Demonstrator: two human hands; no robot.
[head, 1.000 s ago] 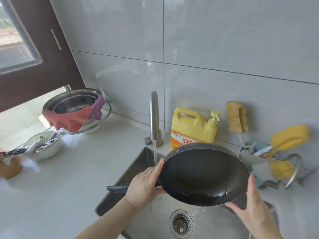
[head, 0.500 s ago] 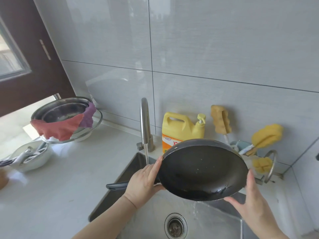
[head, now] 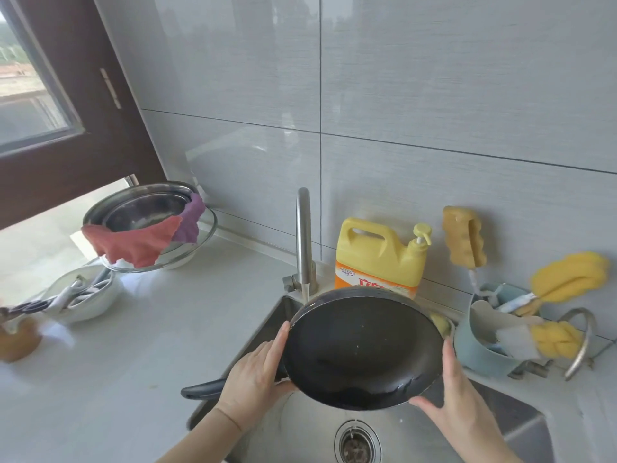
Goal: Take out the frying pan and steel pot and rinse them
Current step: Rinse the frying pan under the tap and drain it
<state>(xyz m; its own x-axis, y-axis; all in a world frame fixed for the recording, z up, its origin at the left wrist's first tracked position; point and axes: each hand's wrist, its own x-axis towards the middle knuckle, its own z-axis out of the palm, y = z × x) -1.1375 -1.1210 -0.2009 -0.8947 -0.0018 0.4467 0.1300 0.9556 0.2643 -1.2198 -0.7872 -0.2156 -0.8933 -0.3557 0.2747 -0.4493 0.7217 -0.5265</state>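
The frying pan (head: pixel 364 349) was held tilted over the sink (head: pixel 521 412), its dark inside facing the camera and its upper rim just below the faucet (head: pixel 303 242), where a thin stream met the pan's top edge. The left hand (head: pixel 253 379) pressed flat against the pan's left rim near the handle (head: pixel 203 389), fingers together and thumb underneath; the right hand (head: pixel 457 409) cupped the lower right rim, fingers spread. Neither hand closed around the handle.

Judged from this, the main risk was slipping: 2 wet palms clamped only on a slick rim could have let the pan drop into the sink. Water striking the tilted rim could also have splashed back toward the detergent bottle (head: pixel 380 259) behind the pan. The steel pot (head: pixel 147 212), if that was the stacked basin far left of the sink under a red cloth (head: pixel 133 242), lay untouched.
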